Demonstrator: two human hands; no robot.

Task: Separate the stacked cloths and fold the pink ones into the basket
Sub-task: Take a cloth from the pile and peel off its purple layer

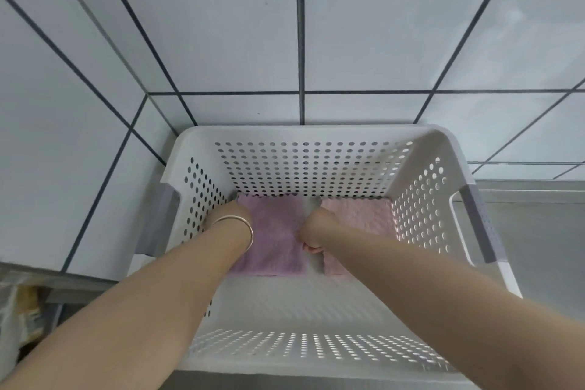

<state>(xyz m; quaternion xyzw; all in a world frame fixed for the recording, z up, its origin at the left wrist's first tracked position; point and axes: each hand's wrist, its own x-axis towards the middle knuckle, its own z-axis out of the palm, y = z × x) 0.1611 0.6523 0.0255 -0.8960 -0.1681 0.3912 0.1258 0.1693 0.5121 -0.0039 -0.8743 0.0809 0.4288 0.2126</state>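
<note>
White tiled wall behind a white basket [202, 139]; inside, reaching down: left hand [232, 210] lying on purple-pink cloth [275, 241], right hand [316, 222] at pale pink cloth [361, 215]; finger positions impossible to tell.

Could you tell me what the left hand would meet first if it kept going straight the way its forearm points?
Probably the mauve cloth under the left hand, then the basket's far perforated wall; depth is unclear.

White tiled wall [221, 25], dark grout.

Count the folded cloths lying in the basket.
2. A mauve-pink cloth lies at the basket's far left under the left hand; a paler pink cloth far right. Arms may hide more.
</note>
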